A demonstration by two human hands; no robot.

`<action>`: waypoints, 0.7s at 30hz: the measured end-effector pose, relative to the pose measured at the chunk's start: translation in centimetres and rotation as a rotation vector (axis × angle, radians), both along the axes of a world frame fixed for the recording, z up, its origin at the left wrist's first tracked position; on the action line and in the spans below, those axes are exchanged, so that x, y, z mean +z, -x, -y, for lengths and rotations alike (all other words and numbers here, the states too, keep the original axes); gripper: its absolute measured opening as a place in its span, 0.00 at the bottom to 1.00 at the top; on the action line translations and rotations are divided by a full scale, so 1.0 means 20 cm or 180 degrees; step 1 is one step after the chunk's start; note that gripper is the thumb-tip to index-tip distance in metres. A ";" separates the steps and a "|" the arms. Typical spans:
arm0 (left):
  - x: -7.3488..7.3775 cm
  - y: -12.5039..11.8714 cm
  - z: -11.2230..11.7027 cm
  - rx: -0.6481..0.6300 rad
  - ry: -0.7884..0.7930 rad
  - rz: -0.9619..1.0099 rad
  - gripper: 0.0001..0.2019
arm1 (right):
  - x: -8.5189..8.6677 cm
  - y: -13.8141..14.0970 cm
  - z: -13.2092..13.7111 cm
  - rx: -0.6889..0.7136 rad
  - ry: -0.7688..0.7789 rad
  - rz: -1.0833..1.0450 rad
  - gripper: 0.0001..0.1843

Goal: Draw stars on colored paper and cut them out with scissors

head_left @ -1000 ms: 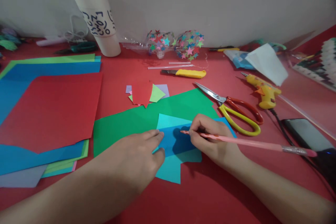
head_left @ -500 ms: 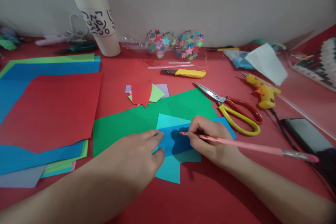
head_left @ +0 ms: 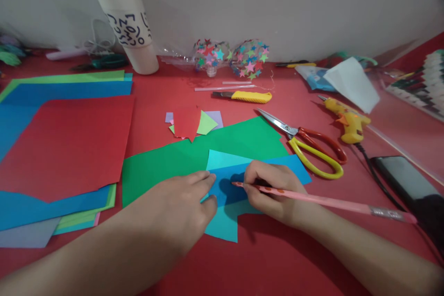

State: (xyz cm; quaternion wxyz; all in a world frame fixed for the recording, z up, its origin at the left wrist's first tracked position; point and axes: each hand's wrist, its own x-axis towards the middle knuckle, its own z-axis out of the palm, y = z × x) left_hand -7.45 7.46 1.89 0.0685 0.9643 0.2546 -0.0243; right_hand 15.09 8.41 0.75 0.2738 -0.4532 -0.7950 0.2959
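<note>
My right hand pinches a pink pencil, its tip at the surface of a blue paper strip. Whether the tip touches the paper I cannot tell. My left hand lies flat with fingers stretched onto the strip's left end, holding nothing. Under the strip is a turquoise paper piece, partly covered by both hands. Beneath these spreads a larger green sheet. Scissors with one red and one yellow handle rest at the green sheet's right corner, blades closed.
Stacked coloured sheets lie at left. Behind are paper scraps, a yellow cutter, star-covered balls and a white tumbler. A yellow glue gun with its cord and a phone are at right.
My right hand and the pencil have shifted slightly left, so the tip sits a little lower and farther left on the blue strip. My left hand stays in place.
</note>
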 end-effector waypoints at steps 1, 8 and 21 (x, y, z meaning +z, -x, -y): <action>0.01 0.00 0.00 -0.0029 0.0004 -0.0050 0.19 | 0.00 0.00 0.00 0.0014 0.0006 0.0000 0.09; 0.01 0.00 0.00 0.0003 -0.0034 -0.0036 0.20 | 0.00 0.00 0.01 0.0113 0.0072 -0.0095 0.09; -0.01 0.03 -0.02 -0.0067 0.0053 0.0040 0.21 | 0.06 -0.02 -0.03 -0.0544 0.1588 -0.1031 0.05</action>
